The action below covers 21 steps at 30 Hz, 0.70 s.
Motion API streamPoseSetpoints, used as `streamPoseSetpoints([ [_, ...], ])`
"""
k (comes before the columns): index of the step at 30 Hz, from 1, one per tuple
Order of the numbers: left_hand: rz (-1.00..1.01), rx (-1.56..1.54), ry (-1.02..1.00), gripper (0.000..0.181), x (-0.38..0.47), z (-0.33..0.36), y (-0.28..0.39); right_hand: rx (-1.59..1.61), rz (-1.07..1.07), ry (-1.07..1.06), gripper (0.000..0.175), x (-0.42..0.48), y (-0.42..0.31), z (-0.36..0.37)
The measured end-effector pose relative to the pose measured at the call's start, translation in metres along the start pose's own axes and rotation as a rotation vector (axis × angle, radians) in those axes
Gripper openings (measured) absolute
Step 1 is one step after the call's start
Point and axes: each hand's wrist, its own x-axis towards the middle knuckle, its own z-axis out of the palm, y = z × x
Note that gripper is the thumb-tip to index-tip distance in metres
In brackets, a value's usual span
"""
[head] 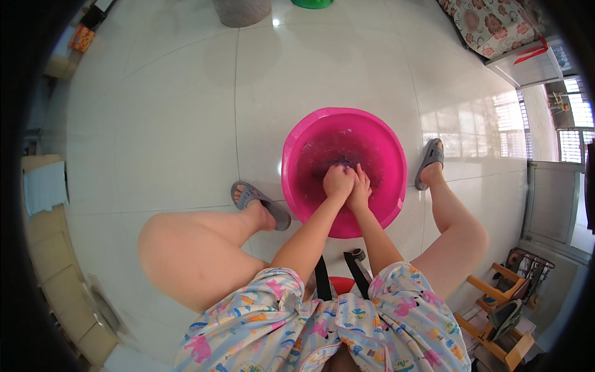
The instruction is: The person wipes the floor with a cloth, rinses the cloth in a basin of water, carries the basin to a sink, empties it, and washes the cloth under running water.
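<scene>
A bright pink plastic basin (390, 158) stands on the floor between my feet, with dark, sudsy water (316, 149) inside it. Low in the basin, my left hand (339, 180) is curled around a dark wet cloth (343, 161), of which only a small bunched part shows past the knuckles. My right hand (360, 187) presses against the left one from the side, its fingers fairly straight. Whether the right palm also grips the cloth is hidden. The rest of the cloth cannot be made out in the murky water.
Grey slippers (262, 204) are on my feet on either side of the basin. Pale glossy tiles (176, 139) cover the floor. A grey bin (242, 11) and a green container (312, 3) stand ahead. Wooden racks (499, 288) with shoes are at right; something red (341, 283) lies below me.
</scene>
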Motion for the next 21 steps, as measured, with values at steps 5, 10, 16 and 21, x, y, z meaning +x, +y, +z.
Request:
streamPoseSetpoints([
  [5,0.141,-0.240,-0.052,0.029,-0.005,-0.038,0.080,0.964,-0.114,0.092,0.039,0.014,-0.007,-0.012],
  [10,0.221,-0.710,-0.166,0.019,-0.019,-0.083,0.140,0.635,-0.126,0.147,0.039,0.038,0.027,-0.032],
  [16,0.170,-0.839,0.084,0.016,0.020,-0.094,0.097,0.397,-0.153,0.203,0.044,0.028,0.024,-0.070],
  [21,-0.061,-0.782,0.170,0.017,0.044,-0.070,0.044,0.150,-0.047,0.212,0.031,0.032,0.054,-0.085],
])
